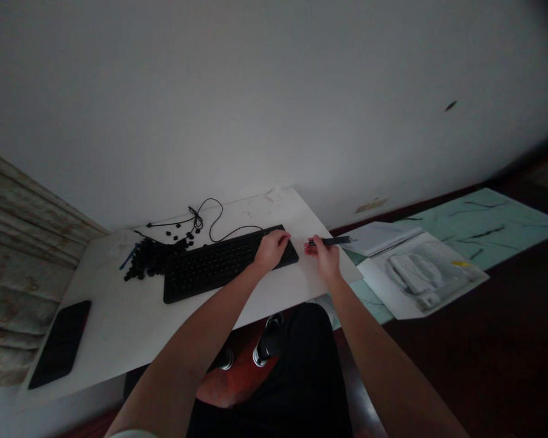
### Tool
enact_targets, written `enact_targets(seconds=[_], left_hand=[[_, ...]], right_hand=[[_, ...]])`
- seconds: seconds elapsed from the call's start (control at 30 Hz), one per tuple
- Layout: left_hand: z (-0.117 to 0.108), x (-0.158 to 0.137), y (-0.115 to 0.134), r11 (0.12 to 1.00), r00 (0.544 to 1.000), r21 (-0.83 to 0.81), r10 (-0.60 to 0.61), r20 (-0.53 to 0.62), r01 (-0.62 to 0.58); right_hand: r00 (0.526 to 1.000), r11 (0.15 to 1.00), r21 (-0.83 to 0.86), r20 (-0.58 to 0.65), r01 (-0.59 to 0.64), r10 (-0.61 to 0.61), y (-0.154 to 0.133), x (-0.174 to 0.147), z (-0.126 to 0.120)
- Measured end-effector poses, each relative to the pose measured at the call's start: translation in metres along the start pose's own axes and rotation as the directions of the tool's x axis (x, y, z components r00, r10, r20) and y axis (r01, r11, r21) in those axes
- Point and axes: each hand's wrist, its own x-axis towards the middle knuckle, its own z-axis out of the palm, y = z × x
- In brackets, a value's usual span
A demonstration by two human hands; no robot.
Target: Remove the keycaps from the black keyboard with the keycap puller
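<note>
A black keyboard (210, 267) lies at an angle on the white table. Over its right end is my left hand (270, 249), thumb and fingers closed in a pinch; whatever is between the fingertips, if anything, is too small to make out. My right hand (325, 258) is just off the keyboard's right edge, near the table's right side. Its fingers are closed around a slim dark tool (335, 241), whose greyish end points right; its exact kind is unclear. Left of the keyboard lies a heap of loose black keycaps (150, 258), with several more scattered behind.
A black cable (219, 213) curls behind the keyboard toward the wall. A dark phone-like slab (61, 344) rests on the table's left. Beside the heap is a blue stick (128, 257). An open white box (420, 274) stands on the lower marbled surface (493, 225) at right.
</note>
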Motion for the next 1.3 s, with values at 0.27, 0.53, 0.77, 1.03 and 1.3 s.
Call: enact_targets(seconds=[0.27, 0.53, 0.77, 1.03, 1.3], left_hand=[[-0.035, 0.012, -0.026, 0.851, 0.915, -0.367, -0.404, 0.001, 0.376], [-0.098, 0.051, -0.05, 0.785, 0.833, -0.432, -0.54, -0.125, 0.444], [-0.12, 0.073, -0.051, 0.777, 0.796, -0.428, -0.576, -0.185, 0.462], [-0.125, 0.064, -0.067, 0.69, 0.738, -0.466, -0.666, -0.11, 0.553], [-0.155, 0.025, -0.079, 0.929, 0.88, -0.011, -0.353, -0.316, 0.369]], right_hand=[[1.0, 1.0, -0.001, 0.021, 0.002, -0.002, 0.002, 0.0, -0.002], [1.0, 1.0, -0.024, 0.026, 0.001, -0.001, 0.0, -0.001, -0.002], [1.0, 1.0, -0.016, 0.024, -0.009, 0.01, 0.001, -0.001, -0.003], [1.0, 1.0, -0.018, 0.028, -0.005, 0.006, 0.001, -0.001, -0.004], [1.0, 1.0, -0.027, 0.026, 0.002, -0.001, 0.003, 0.0, -0.005]])
